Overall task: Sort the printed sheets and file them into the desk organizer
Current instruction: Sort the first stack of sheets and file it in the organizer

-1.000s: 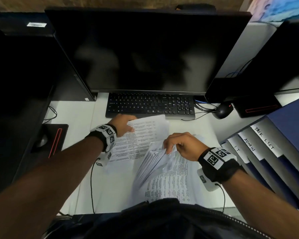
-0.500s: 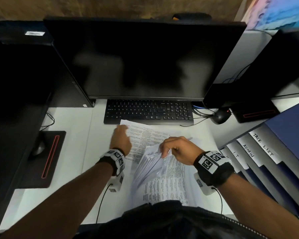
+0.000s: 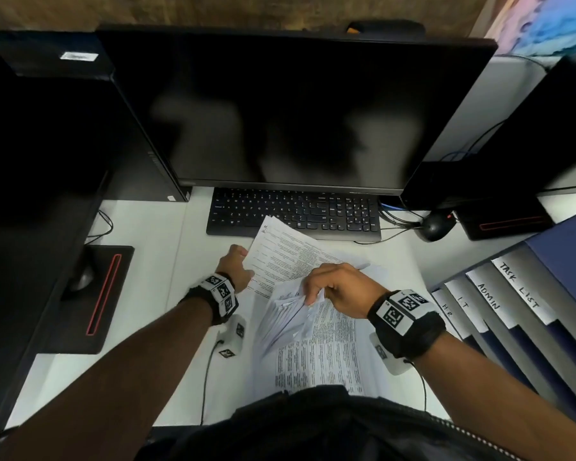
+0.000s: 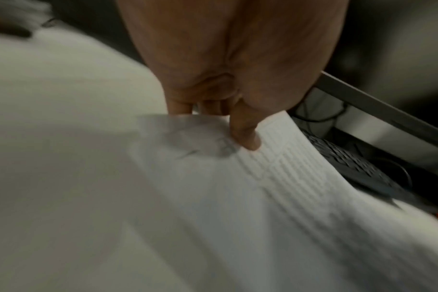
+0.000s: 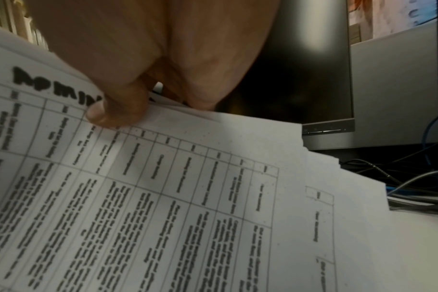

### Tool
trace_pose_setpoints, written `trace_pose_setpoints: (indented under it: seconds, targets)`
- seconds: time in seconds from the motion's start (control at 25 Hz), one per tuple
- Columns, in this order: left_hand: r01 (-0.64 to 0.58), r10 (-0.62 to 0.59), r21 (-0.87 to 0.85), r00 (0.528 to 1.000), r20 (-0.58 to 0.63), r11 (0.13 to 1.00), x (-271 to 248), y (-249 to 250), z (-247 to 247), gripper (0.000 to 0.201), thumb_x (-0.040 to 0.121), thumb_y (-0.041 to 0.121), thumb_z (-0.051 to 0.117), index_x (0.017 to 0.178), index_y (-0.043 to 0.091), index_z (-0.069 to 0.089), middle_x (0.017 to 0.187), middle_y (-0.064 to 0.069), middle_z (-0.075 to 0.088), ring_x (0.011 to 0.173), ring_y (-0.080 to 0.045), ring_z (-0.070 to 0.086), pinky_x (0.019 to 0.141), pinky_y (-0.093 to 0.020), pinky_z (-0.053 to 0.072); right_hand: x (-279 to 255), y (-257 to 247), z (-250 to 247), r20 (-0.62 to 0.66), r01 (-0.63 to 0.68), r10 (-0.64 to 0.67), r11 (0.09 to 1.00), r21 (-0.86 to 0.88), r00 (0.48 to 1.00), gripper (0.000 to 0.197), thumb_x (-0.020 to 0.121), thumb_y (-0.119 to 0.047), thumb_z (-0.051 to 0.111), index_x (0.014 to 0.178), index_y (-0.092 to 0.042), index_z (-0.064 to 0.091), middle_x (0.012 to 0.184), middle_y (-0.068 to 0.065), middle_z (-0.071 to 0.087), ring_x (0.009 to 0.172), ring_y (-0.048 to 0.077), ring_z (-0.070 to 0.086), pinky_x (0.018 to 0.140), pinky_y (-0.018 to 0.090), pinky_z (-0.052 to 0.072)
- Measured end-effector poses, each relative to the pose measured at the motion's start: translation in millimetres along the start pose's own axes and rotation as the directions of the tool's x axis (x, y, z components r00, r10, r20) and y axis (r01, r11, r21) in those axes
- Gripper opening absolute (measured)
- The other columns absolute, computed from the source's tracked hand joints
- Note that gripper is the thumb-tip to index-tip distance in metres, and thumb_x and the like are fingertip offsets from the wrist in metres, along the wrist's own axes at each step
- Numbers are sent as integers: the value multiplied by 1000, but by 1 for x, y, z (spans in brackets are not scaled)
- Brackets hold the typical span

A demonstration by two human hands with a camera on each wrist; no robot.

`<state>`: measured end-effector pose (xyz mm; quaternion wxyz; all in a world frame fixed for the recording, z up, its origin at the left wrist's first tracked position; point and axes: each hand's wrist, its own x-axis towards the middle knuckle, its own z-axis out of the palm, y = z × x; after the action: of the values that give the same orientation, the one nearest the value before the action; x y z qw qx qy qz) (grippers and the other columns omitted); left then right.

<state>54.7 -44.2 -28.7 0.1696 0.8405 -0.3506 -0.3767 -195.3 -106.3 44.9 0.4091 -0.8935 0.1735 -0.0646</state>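
Observation:
A stack of printed sheets (image 3: pixel 320 354) lies on the white desk (image 3: pixel 140 287) in front of me. My right hand (image 3: pixel 313 292) grips the lifted, fanned top corners of the stack; in the right wrist view the thumb (image 5: pixel 118 110) presses on a sheet headed ADMIN (image 5: pixel 163 197). My left hand (image 3: pixel 238 266) pinches the left edge of a single printed sheet (image 3: pixel 286 254), which reaches up over the keyboard's front edge; the left wrist view shows the left hand (image 4: pixel 213 126) with its thumb on top of this sheet (image 4: pixel 238 197) and fingers beneath. The blue-grey desk organizer (image 3: pixel 512 314) stands at the right with tabs H.R, IT, ADMIN, TASK LIST.
A black keyboard (image 3: pixel 296 211) sits under a dark monitor (image 3: pixel 296 108). A black mouse (image 3: pixel 434 226) and cables lie at the right of the keyboard. A second mouse on a black pad (image 3: pixel 90 294) is at the left. A dark computer tower (image 3: pixel 30 128) stands far left.
My left hand has drawn the single sheet back toward me and turned it, its far corner now over the keyboard. My right hand has stayed on the fanned stack.

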Motion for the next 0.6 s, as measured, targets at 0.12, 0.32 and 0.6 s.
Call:
trace_pose_setpoints:
  seconds: [0.12,0.32,0.6]
  targets:
    - [-184,184,28,983,6,982,7,17,-19,35,88,-4,52,110,23,45,115,-8,57,94,-24,60,78,-39,55,-4,-1,-2,-7,-4,4,1000,3,1000,52,73,21,43,83,-22,70,98,-7,67,97,11,59,77,37,51]
    - [-342,324,301,940,111,890,28,37,-57,49,86,-9,46,96,39,43,94,0,61,76,-16,60,62,-37,57,-8,-2,-4,-11,-13,13,1000,11,1000,56,69,23,40,83,-23,69,97,-6,67,93,18,61,74,37,51]
    - [-578,544,350,815,201,737,28,40,-17,41,86,-9,51,108,24,61,101,9,52,93,-11,58,74,-22,48,-12,-5,-3,-17,-26,26,999,-32,1000,52,71,22,41,85,-19,70,96,-4,67,92,18,60,74,35,50]
